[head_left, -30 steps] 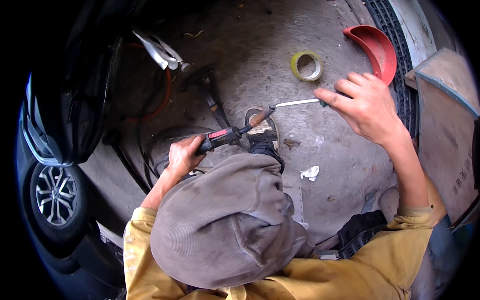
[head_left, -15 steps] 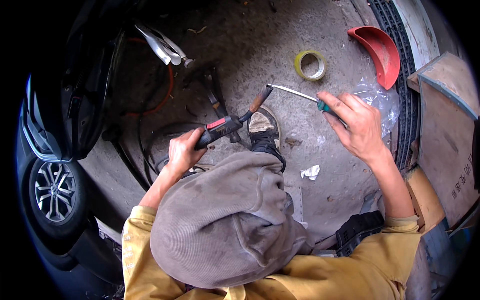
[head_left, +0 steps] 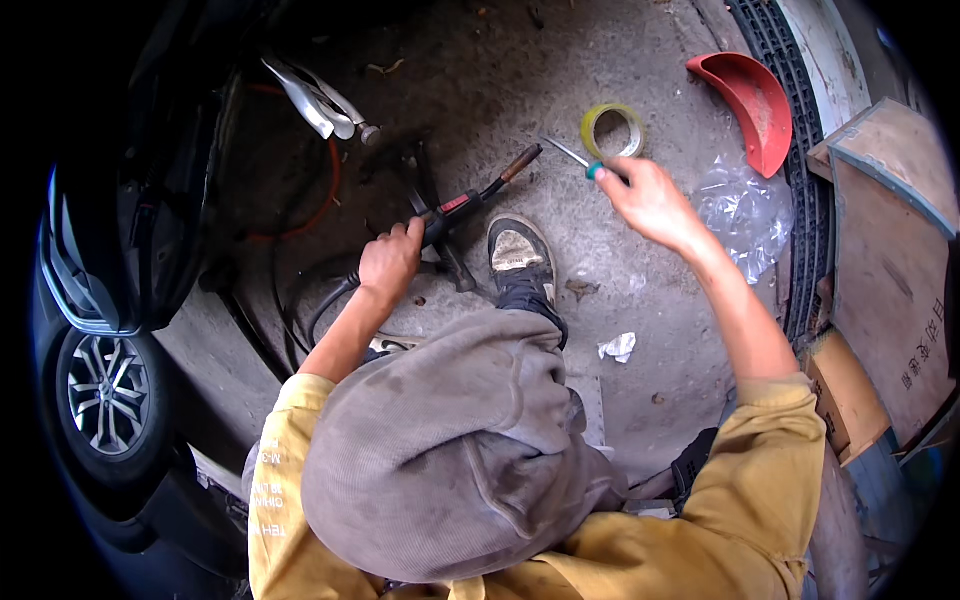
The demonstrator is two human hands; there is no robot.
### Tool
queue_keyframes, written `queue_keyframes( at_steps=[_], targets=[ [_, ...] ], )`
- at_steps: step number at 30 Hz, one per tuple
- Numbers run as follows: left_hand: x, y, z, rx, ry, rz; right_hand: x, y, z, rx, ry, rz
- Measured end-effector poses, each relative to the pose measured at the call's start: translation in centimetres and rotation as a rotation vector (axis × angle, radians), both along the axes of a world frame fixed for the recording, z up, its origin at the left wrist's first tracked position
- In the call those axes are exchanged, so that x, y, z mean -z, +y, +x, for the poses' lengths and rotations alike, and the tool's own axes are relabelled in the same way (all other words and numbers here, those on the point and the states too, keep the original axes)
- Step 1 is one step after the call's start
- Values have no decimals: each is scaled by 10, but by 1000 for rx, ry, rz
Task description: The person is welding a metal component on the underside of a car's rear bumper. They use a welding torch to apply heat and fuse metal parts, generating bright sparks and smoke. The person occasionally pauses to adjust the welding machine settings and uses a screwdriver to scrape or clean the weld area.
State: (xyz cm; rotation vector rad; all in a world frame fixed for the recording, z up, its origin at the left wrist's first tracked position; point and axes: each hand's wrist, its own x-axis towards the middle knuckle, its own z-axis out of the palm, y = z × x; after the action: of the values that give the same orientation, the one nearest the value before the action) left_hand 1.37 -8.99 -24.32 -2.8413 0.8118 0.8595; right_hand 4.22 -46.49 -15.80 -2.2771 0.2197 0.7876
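My left hand is closed around the black handle of a welding torch with a red trigger. The torch points up and to the right, ending in a copper-coloured nozzle; its cable trails behind the hand. In my right hand is a screwdriver, its green handle mostly covered by the fingers. The thin metal shaft slants up and left, with its tip right by the nozzle's open end. Whether tip and nozzle touch I cannot tell.
A yellow tape roll, a clear plastic bag and a red curved tray lie to the right. Silver locking pliers and a hammer-like tool lie left. A shoe stands mid-floor; a car wheel is far left.
Both hands have moved farther forward, the right one also leftward. The torch has shifted up, and the screwdriver's shaft now tilts more steeply, its tip moved from the nozzle's end to just beyond it.
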Motion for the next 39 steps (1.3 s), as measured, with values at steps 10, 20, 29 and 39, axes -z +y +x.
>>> queue_keyframes(
  at_steps=[10, 20, 29, 39],
  targets=[
    [-6, -13, -6, 75, -67, 146, 2, 3, 31, 166, 338, 21],
    [-6, -15, 1, 60, -32, 127, 33, -11, 35, -365, -109, -178],
    [-5, -12, 1, 4, 31, 115, 28, -20, 32, -147, 158, 64],
    [-1, -23, 6, 16, 51, 70, 46, 57, -35, 450, 384, 606]
  ],
)
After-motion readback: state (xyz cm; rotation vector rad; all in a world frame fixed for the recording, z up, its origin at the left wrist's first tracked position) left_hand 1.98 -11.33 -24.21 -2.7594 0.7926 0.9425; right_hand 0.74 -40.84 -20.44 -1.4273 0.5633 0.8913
